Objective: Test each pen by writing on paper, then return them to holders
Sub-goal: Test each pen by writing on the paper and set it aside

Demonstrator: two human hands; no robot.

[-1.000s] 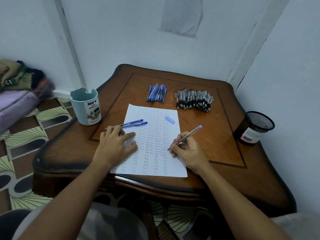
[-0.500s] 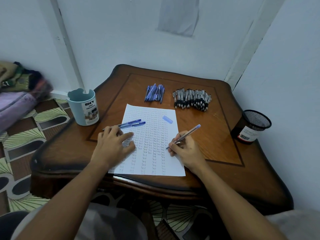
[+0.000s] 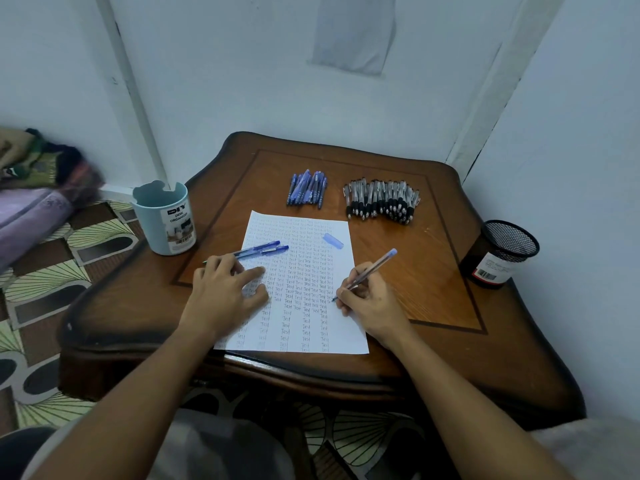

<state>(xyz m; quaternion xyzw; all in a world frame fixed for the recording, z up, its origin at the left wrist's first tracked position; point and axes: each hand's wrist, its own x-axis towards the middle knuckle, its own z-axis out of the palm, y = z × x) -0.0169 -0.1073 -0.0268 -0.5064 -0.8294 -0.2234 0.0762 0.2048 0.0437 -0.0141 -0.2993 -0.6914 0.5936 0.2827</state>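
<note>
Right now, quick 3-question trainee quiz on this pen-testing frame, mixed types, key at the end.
1. True or false: the right hand holds a pen with its tip on the paper.
2. The loose pen cap lies: A) on the paper B) in the mesh pen holder C) in the blue desk organizer
3. What does the left hand do?

Key: 1 true; 2 A; 3 rests flat on the paper, beside two blue pens.

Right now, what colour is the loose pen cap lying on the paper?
Light blue pen cap, seen in the head view.
</note>
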